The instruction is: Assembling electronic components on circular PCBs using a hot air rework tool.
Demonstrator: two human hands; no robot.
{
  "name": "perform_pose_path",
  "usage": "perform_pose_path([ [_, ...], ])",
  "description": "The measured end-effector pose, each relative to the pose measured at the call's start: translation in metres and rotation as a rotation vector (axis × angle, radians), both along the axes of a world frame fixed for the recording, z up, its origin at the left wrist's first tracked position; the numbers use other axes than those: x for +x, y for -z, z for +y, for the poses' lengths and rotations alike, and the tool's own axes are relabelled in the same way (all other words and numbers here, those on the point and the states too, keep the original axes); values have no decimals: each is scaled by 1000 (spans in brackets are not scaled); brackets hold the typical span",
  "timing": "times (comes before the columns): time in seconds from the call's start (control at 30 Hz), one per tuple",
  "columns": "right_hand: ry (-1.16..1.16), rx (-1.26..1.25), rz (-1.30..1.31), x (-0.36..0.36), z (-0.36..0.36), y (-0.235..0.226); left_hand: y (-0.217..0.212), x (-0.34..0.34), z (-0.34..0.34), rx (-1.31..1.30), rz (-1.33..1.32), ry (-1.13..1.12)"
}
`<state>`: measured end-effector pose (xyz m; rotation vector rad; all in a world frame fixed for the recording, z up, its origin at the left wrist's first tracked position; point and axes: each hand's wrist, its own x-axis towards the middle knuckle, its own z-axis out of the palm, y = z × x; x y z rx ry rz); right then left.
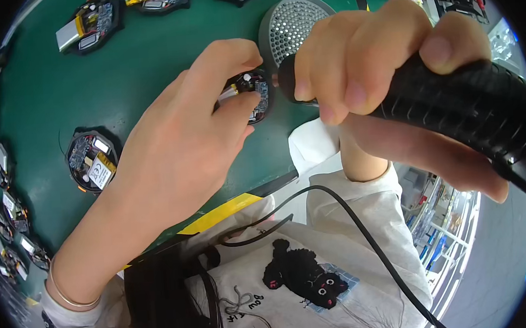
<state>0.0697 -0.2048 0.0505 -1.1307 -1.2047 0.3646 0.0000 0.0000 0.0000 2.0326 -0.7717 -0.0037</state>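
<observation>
My left hand (181, 127) curls its fingers and thumb over a small round black housing (262, 94) on the green table. Inside the housing, a circuit board and part of a battery show between the fingers; the rest is hidden. My right hand (378, 64) is wrapped around an electric screwdriver (447, 99) with a black ribbed grip. Its narrow end points left, close to the housing's right edge; whether they touch I cannot tell. Just beyond that end sits a round grey dish (296, 24) with a perforated, dotted face.
Another open housing with a battery (100, 172) lies left of my forearm. More (92, 26) line the far edge, and several sit along the left rim. A black cable (358, 218) loops across my lap. Yellow-black tape (224, 212) marks the table's near edge. Shelving (444, 230) stands at right.
</observation>
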Motion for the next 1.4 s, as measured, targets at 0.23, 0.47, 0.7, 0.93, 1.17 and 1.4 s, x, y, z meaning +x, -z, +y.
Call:
perform_pose_path([
  [0.23, -80, -39, -20, 13, -15, -8, -5, 3, -21, 22, -29, 8],
  [0.47, -41, 54, -34, 21, -31, 0, -1, 4, -44, 32, -81, -21],
  [0.7, -19, 53, 4, -5, -8, 20, 20, -20, -23, 31, -110, -25],
  [0.93, -21, 83, 39, -4, 11, 25, 22, -21, -9, 46, -111, -36],
  [1.17, 69, 156, 27, 20, -6, 34, 14, 6, -9, 342, -437, -17],
  [1.4, 158, 75, -47, 39, -73, 20, -13, 44, 11, 502, -350, -169],
])
